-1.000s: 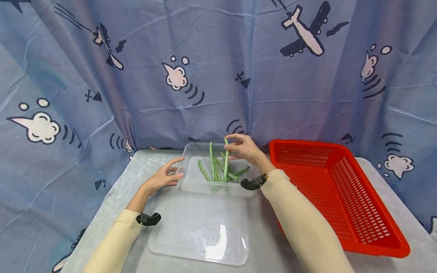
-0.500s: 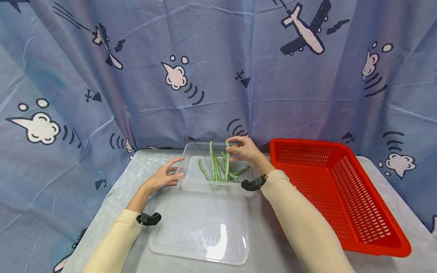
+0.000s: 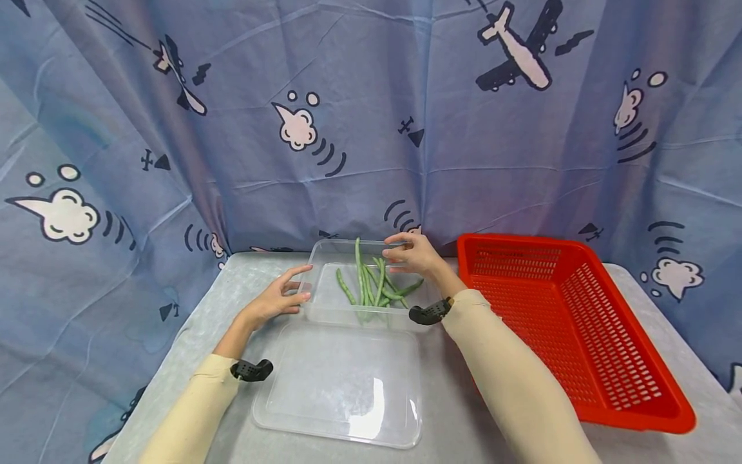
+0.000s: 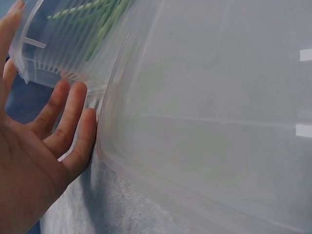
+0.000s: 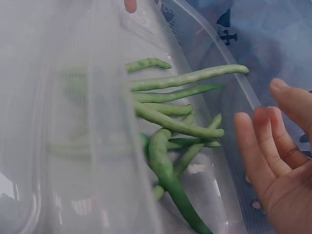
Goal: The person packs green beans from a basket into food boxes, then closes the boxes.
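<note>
A clear plastic container [image 3: 324, 299] holds several green beans [image 3: 362, 283]; one long bean leans up against its far wall. At the container's left wall is my left hand [image 3: 277, 298], fingers spread and relaxed, fingertips right at the side. The left wrist view shows this same hand [image 4: 46, 139] with nothing in its grasp. Over the far right part of the container is my right hand [image 3: 417, 256]. In the right wrist view the right hand [image 5: 280, 156] has loosely bent fingers with nothing between them, beside the far rim. The beans [image 5: 183, 124] lie apart from it, crossing each other.
A clear plastic lid [image 3: 339, 386] lies flat on the grey table [image 3: 223, 322] in front of the container. To the right stands a large red perforated basket [image 3: 632, 322], partly behind my right sleeve. A blue patterned curtain [image 3: 359, 180] hangs behind the table.
My right hand has let go of the green bean it was pinching upright; the bean has dropped among the others in the container. My left hand has stayed at the left wall.
</note>
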`<action>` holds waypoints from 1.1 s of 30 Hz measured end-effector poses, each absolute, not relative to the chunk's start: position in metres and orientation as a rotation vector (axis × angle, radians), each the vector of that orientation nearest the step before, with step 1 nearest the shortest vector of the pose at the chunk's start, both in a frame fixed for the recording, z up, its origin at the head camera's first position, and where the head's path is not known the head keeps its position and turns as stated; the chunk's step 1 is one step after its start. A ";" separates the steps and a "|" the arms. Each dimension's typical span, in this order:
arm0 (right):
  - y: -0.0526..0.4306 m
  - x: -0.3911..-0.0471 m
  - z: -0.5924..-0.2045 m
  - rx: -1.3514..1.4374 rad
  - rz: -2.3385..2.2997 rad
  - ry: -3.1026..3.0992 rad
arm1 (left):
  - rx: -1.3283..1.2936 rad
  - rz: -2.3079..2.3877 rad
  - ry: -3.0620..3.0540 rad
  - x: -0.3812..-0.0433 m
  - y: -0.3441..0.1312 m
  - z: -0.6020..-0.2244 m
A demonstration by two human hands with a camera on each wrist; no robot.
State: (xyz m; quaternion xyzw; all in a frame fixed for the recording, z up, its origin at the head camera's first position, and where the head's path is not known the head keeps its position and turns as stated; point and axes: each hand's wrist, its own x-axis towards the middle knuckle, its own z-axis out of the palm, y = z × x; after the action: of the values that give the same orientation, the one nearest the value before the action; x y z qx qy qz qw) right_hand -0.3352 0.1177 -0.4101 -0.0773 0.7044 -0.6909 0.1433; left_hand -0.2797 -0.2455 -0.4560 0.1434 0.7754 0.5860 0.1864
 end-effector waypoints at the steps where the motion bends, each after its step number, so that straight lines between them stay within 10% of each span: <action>1: 0.116 -0.335 -0.411 -0.246 -1.984 2.035 | 0.406 1.649 2.184 -0.280 -0.246 -0.456; 33: 0.048 -0.340 -0.435 -0.195 -1.836 2.230 | 0.372 1.654 2.198 -0.280 -0.245 -0.457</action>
State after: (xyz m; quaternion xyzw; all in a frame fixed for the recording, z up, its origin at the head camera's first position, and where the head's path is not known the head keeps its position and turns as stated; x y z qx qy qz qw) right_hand -0.3401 0.0481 -0.4351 -0.0668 0.7644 -0.6294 0.1227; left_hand -0.2803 -0.2447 -0.4572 0.1318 0.7785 0.5860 0.1818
